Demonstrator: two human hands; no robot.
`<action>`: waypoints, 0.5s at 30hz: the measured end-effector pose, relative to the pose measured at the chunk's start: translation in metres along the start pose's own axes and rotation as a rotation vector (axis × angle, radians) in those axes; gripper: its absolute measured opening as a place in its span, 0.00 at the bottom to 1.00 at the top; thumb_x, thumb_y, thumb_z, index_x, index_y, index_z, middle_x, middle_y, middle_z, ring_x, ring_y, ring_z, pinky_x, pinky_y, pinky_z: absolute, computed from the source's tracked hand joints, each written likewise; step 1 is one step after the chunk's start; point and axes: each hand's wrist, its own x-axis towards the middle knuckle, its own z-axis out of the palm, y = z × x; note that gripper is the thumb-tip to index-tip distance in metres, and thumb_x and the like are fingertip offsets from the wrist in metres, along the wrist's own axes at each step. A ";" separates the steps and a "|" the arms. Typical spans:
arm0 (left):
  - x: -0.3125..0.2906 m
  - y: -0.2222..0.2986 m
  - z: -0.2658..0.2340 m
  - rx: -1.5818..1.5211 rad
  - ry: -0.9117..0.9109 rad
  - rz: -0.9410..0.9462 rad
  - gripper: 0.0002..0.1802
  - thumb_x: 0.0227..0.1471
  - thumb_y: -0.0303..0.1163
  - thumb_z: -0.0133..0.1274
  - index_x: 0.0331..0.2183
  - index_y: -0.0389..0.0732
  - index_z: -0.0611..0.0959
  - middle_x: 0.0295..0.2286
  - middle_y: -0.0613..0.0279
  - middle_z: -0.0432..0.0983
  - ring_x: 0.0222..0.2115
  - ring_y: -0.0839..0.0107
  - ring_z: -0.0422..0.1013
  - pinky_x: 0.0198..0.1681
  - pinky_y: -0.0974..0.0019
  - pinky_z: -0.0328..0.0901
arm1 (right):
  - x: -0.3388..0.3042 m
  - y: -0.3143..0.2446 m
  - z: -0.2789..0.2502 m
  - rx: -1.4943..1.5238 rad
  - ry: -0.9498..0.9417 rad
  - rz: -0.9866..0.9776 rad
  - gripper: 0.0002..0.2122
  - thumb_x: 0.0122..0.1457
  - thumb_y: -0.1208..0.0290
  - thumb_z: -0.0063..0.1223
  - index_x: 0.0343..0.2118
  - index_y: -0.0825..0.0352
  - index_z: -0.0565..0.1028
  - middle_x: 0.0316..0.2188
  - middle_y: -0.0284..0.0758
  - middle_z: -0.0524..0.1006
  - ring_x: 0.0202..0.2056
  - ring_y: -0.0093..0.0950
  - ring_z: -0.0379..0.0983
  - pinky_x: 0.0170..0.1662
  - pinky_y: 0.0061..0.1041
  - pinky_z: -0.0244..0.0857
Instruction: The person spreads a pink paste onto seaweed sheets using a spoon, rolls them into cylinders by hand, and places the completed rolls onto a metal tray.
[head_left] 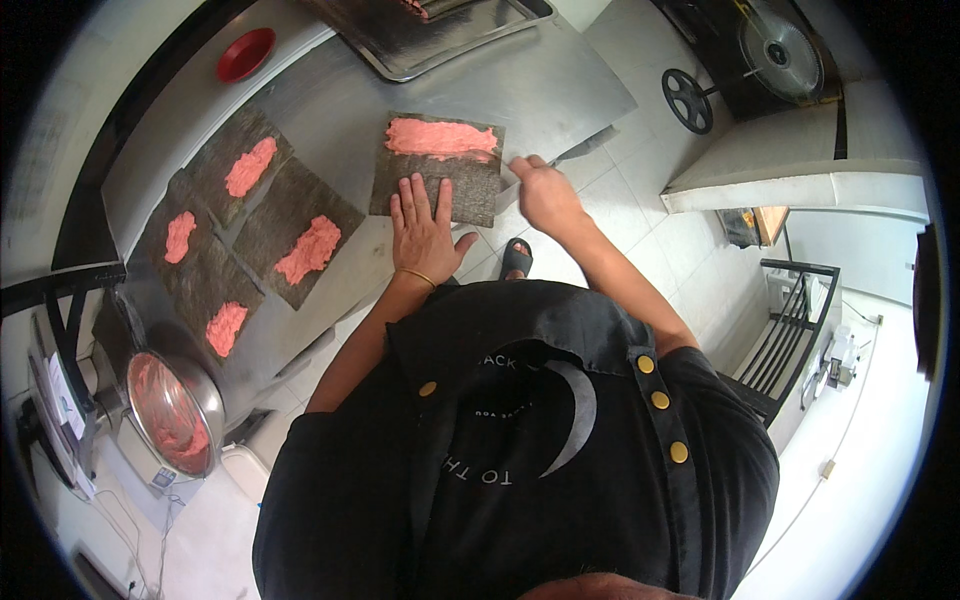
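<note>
Pink paste (pixel 440 137) already lies spread in a band along the far edge of the seaweed sheet (pixel 437 170) in front of you, while the near half of that sheet is bare and dark. Your left hand (pixel 425 228) lies flat on that bare part, fingers spread wide, pinning it to the steel table (pixel 540 95). Your right hand (pixel 545 195) is closed around a knife or spatula (pixel 585 148) at the sheet's right edge; its blade points away over the table. To your left, four more sheets (pixel 300 232) each carry only a lump of paste in the middle, not yet flattened. By my reading, one sheet is partly spread and four wait. A steel bowl (pixel 172 412) at lower left holds more paste.
</note>
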 end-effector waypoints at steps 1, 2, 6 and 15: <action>0.001 0.001 -0.001 -0.002 -0.009 -0.008 0.56 0.57 0.64 0.56 0.72 0.40 0.56 0.69 0.24 0.43 0.71 0.29 0.38 0.72 0.33 0.35 | -0.005 0.009 -0.003 -0.018 0.013 0.025 0.13 0.57 0.79 0.50 0.46 0.67 0.75 0.40 0.51 0.79 0.41 0.52 0.80 0.45 0.47 0.75; 0.000 0.001 -0.001 -0.015 0.004 -0.011 0.55 0.57 0.64 0.56 0.72 0.40 0.56 0.69 0.24 0.43 0.71 0.30 0.39 0.72 0.33 0.35 | -0.008 0.008 -0.011 -0.005 0.033 0.029 0.13 0.57 0.80 0.49 0.45 0.67 0.76 0.38 0.51 0.79 0.40 0.52 0.80 0.44 0.48 0.74; -0.001 -0.001 -0.004 -0.115 0.084 -0.045 0.48 0.59 0.63 0.55 0.69 0.44 0.64 0.69 0.29 0.49 0.71 0.32 0.43 0.72 0.34 0.38 | 0.000 0.002 -0.037 0.007 0.121 -0.048 0.11 0.57 0.81 0.49 0.43 0.68 0.77 0.34 0.49 0.80 0.37 0.52 0.79 0.42 0.49 0.73; 0.005 -0.008 0.005 -0.139 0.291 -0.157 0.31 0.61 0.56 0.56 0.57 0.47 0.81 0.65 0.37 0.62 0.69 0.37 0.53 0.72 0.39 0.46 | 0.095 -0.007 -0.064 -0.167 -0.137 -0.331 0.08 0.58 0.68 0.52 0.33 0.65 0.79 0.32 0.49 0.82 0.35 0.51 0.81 0.39 0.49 0.74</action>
